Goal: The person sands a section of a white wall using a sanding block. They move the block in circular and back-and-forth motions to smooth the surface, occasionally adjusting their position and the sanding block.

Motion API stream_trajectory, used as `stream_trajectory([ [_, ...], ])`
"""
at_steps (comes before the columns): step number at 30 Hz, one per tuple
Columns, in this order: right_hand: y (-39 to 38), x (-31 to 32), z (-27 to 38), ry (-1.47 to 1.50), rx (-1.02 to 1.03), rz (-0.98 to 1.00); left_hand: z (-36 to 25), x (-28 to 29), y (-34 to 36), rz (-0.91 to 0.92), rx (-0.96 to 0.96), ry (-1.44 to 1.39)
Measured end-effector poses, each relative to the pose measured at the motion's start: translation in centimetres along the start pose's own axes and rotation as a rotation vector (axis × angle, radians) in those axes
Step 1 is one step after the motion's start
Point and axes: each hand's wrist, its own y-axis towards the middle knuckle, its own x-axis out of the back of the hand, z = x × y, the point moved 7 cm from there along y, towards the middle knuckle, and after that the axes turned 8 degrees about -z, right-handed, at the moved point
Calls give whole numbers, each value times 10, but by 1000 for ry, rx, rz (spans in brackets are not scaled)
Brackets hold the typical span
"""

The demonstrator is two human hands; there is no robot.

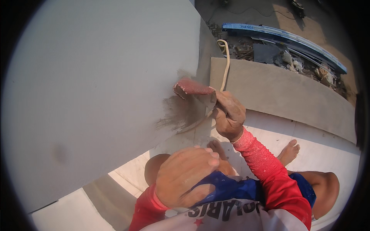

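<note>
My right hand [230,113] grips a folded piece of red sandpaper [194,86] beside a grey panel [96,84]. A dark, dusty smudged patch [173,119] covers the panel's right edge near the paper. My left hand [185,173] is lower, in front of my body, its fingers extended and slightly curved, with nothing visible in them. A pale looped cord [227,57] runs up from behind my right hand.
A low beige ledge [281,90] crosses the right side, above a pale tiled floor [316,152] with my bare foot [288,152]. Beyond and below the ledge lie long blue-wrapped lengths [285,38], grey boards [266,53] and debris [323,77].
</note>
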Motion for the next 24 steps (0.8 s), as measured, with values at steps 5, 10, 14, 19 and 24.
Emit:
stream_trajectory([
  [5,49,44,-41,638,-537,-62,31,-10,2,-342,484,-395],
  [10,72,47,-10,708,-475,309,49,-26,12,-435,492,-380],
  [14,68,35,7,508,-536,346,53,-40,20,-117,656,-395],
  [19,49,24,-3,1039,-777,238,54,-24,18,-425,545,-282],
  [24,24,16,-5,1277,-849,360,43,-24,21,-648,318,-251],
])
